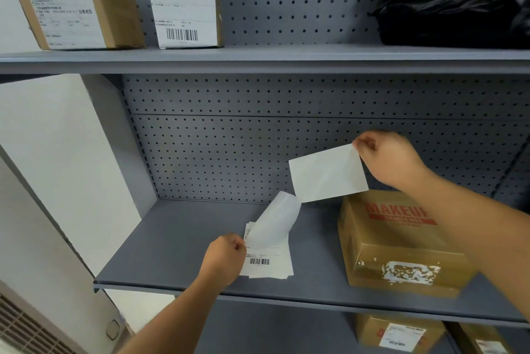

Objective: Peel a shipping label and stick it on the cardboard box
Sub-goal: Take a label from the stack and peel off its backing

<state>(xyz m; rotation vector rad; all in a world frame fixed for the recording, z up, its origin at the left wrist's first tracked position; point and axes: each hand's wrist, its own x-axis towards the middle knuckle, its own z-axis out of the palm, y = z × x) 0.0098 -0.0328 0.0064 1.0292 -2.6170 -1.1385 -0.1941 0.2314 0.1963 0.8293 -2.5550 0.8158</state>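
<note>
Grey metal shelving w/ perforated pegboard back fills the view; the middle grey shelf is my work surface. On it, at right, sits the brown cardboard box w/ red "MAKEUP" print, glossy tape over the top and a torn white label remnant on its near face.

My right hand is raised above the box's back left corner, thumb & fingertips pinching the top right corner of a blank-looking white rectangular shipping label. Label hangs in the air, its plain side toward me, tilted a bit, lower edge just above the box's back edge – can't tell if it touches.

My left hand is down at the shelf, fingers closed on the left edge of a translucent white backing sheet, which curls upward toward the label's bottom left corner. Under the hand & sheet lies a small stack of white printed labels w/ barcodes, flat on the shelf, well left of the box.

Upper shelf: a small brown labelled carton at left, a taller carton w/ a white barcode label beside it, a crumpled black plastic bag at right. Lower shelf at bottom right holds two more labelled brown boxes.
</note>
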